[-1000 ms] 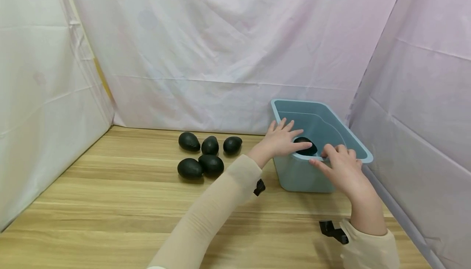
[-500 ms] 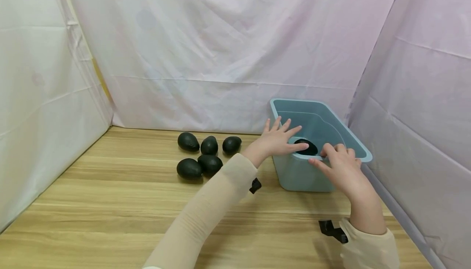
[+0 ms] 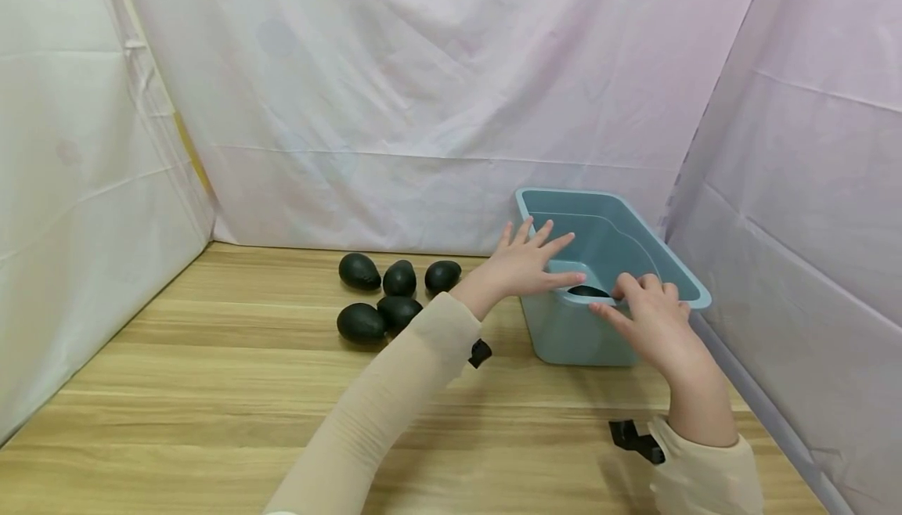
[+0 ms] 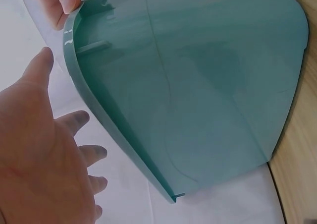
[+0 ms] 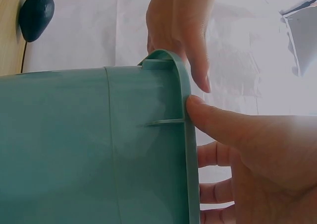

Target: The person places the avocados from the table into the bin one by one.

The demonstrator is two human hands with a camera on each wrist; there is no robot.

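Note:
A blue-green plastic bin [image 3: 581,339] stands at the right of the table. My right hand [image 3: 658,327] grips its near rim, thumb outside and fingers curled over the inside; the right wrist view shows the thumb [image 5: 213,120] against the rim's outer edge. Over the bin's left rim hovers my left hand [image 3: 524,268], fingers spread and holding nothing. In the left wrist view that palm [image 4: 39,144] is beside the rim. Inside the bin lies one dark avocado [image 3: 587,291], only its top showing above the near rim. Several more avocados [image 3: 362,324] lie on the table left of the bin.
The wood-grain table [image 3: 211,421] ends at a white cloth backdrop [image 3: 366,108] behind and cloth walls at left and right. The bin sits close to the right wall [image 3: 810,186]. Black straps [image 3: 637,441] hang from the sleeve cuffs.
The avocado in the bin has slid lower and toward the near wall, now mostly hidden by the rim. My left hand has drifted slightly left; the right hand keeps its grip.

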